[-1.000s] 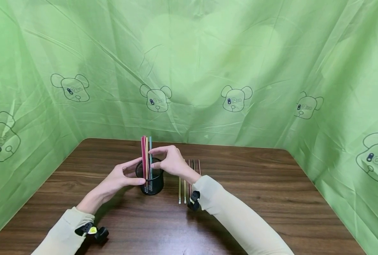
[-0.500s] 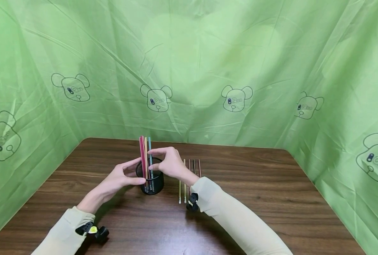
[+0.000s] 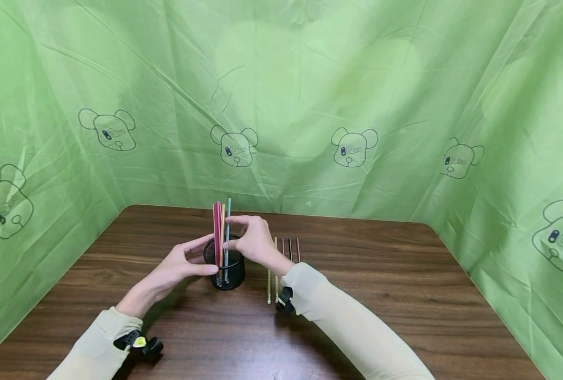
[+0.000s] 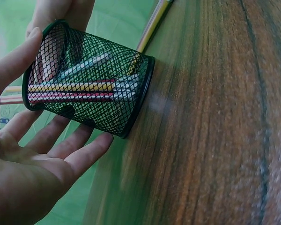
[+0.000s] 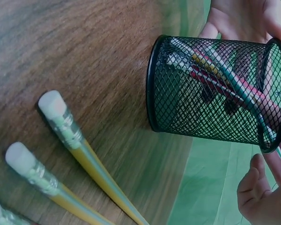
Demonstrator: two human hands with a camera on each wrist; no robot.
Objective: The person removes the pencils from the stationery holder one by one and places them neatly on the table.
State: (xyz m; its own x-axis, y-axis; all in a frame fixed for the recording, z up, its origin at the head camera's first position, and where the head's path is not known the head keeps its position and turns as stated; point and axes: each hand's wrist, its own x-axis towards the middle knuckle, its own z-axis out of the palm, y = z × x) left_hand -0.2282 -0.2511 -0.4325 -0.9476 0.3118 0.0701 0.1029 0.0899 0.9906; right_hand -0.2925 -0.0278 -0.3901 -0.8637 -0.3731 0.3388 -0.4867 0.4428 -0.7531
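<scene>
A black mesh pencil cup [image 3: 235,275] stands upright on the wooden table. My left hand [image 3: 179,264] holds it from the left, thumb on the rim and fingers along the far side. Inside the cup, red pencils [image 3: 217,227] and a yellow pencil [image 3: 222,224] lean together, eraser ends down. My right hand [image 3: 255,241] pinches a blue pencil [image 3: 228,208] between thumb and fingers. The blue pencil's lower part is inside the cup, and it slants across the mesh in the right wrist view.
Right of the cup, yellow pencils [image 5: 96,168] lie on the table [image 3: 381,295] with their erasers toward me. Darker pencils [image 3: 297,248] lie beside them, partly hidden by my right arm. A green curtain [image 3: 290,105] surrounds the table's back and sides.
The blue pencil has risen slightly and shifted right with my right hand. The tops of the red and yellow pencils swayed left, then back right. My left hand stays at the cup.
</scene>
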